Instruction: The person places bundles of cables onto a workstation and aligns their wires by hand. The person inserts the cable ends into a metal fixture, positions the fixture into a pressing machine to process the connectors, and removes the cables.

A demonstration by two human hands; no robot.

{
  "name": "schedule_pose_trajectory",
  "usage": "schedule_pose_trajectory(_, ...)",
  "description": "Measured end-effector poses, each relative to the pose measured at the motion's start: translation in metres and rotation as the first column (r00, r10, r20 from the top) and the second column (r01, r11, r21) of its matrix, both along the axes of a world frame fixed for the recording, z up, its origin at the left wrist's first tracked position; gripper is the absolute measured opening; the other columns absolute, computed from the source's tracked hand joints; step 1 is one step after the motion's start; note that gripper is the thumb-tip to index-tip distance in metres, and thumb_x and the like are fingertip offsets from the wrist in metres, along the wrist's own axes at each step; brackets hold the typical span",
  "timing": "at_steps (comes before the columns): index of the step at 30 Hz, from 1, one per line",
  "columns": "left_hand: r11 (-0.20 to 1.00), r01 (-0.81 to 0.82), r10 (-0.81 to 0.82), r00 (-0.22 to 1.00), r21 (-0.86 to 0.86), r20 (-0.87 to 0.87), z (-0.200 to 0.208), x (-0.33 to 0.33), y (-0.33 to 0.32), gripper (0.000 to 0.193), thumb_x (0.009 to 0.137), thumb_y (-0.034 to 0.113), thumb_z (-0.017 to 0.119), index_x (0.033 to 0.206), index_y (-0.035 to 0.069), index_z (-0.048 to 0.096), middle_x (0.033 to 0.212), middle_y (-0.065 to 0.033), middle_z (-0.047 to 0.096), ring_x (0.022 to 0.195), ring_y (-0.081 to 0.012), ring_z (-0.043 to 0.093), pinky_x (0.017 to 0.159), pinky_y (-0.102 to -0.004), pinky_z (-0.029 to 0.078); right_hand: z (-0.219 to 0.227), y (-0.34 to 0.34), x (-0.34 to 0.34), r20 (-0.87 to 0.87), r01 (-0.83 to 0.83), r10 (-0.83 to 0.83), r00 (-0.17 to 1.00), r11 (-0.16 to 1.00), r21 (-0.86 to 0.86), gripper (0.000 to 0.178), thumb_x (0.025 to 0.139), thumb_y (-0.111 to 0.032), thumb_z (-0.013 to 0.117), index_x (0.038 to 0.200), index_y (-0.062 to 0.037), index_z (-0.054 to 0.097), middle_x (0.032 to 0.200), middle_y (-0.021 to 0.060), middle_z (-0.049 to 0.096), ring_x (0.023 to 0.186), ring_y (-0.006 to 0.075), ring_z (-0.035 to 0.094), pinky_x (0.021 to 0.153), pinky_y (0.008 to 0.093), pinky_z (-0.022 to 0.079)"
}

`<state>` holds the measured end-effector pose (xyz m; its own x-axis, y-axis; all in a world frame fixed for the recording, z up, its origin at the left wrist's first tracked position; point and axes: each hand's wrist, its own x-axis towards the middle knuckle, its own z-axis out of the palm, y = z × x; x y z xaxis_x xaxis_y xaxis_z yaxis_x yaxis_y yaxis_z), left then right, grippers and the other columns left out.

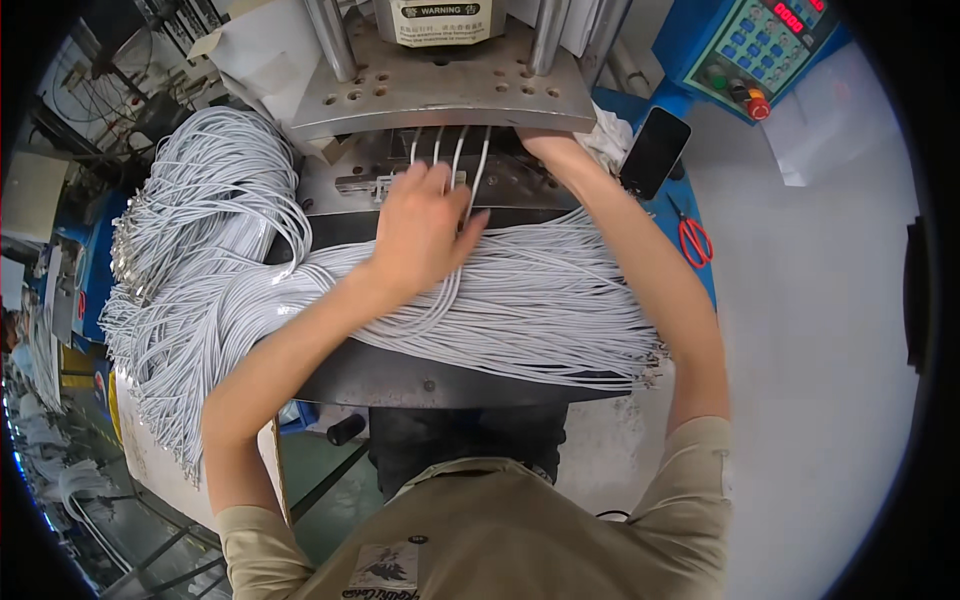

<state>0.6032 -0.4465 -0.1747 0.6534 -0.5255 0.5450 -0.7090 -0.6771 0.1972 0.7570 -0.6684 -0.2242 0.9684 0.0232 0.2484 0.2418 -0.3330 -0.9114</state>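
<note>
Several white cables [482,170] run in strands under the upper plate of a metal press [450,108]. Over these strands lies my left hand [422,220], its thumb spread away from the bent fingers, next to a small metal fixture [384,188] on the lower plate. Whether its fingertips touch the cables, I cannot tell. My right hand [540,144] reaches in beneath the upper plate at the right; its fingers are hidden there. A wide bundle of white cables [540,300] lies across the dark work surface below both hands.
Coiled cables [215,170] are heaped at the left. Right of the press are a black phone [656,152], a white cloth [605,140] and red-handled scissors [694,242]. A blue control box [750,55] with a red button stands at the upper right. Metal posts [330,40] flank the press.
</note>
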Motion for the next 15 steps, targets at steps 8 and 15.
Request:
schedule_pose_trajectory(8,0.996,-0.087,0.090,0.958,0.020,-0.272,-0.008,0.071,-0.009,0.036,0.083,0.033,0.080,0.069,0.003,0.067,0.076,-0.0158,0.069,0.075,-0.0361,0.068,0.076,-0.0469,0.053,-0.038,-0.002,0.056,0.771,0.320,0.029,0.636,0.900,-0.297,0.028,0.098,-0.029,0.061,0.117,-0.0109,0.071,0.112,0.0121,0.072,0.102,0.0351,0.067,0.090,0.0453,0.053)
schedule_pose_trajectory(15,0.990,-0.114,0.057,0.848,-0.077,-0.528,-0.007,0.078,0.008,0.052,0.084,0.053,0.080,0.089,0.001,0.075,0.089,-0.0176,0.074,0.089,-0.0376,0.071,0.087,-0.0453,0.055,-0.002,0.014,-0.016,0.492,0.341,0.160,0.856,0.539,-0.770,0.035,0.093,-0.025,0.062,0.125,-0.0129,0.069,0.127,0.0148,0.067,0.119,0.0380,0.062,0.100,0.0484,0.050)
